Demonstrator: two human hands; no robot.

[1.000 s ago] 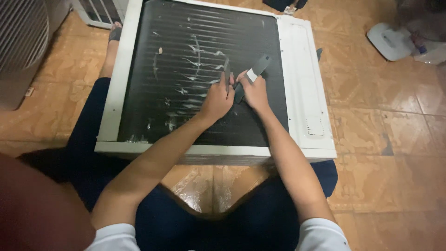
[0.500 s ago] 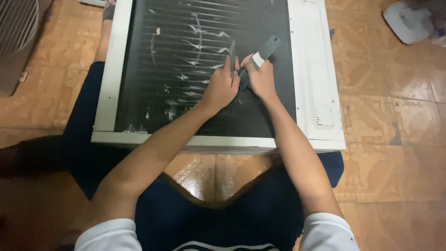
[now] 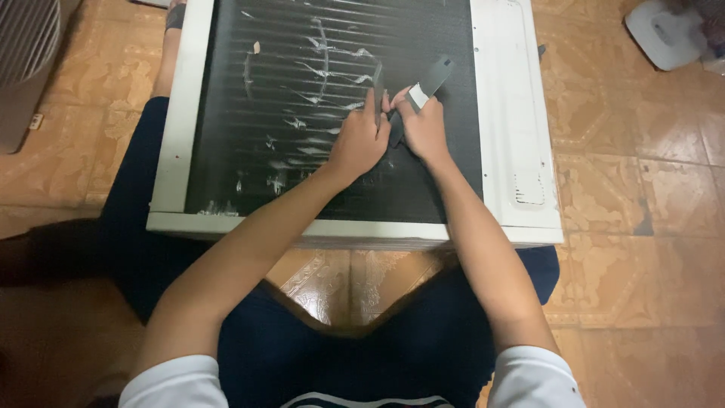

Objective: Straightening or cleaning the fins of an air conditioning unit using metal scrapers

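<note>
While both forearms reach forward from white short sleeves, the left hand (image 3: 361, 140) and the right hand (image 3: 424, 128) meet close together over the dark finned panel (image 3: 302, 106) of a white metal-framed air-conditioning unit (image 3: 513, 113) that lies flat across the person's lap and the floor. The right hand is closed around a flat dark grey handled tool with a white band near the grip (image 3: 427, 85), whose far end sticks out past the knuckles toward the upper right, over the fins. The left hand rests on the fins with its fingers curled and its forefinger stretched forward, touching the near part of the same tool just beside the right thumb; whether it grips the tool or only steadies it cannot be told. Pale bent streaks and flecks mark the fins to the left of the hands. Orange-brown patterned floor tiles (image 3: 634, 189) surround the unit, a white rounded object (image 3: 664, 34) lies at the upper right, and a grey ribbed casing (image 3: 26, 53) stands at the upper left.
</note>
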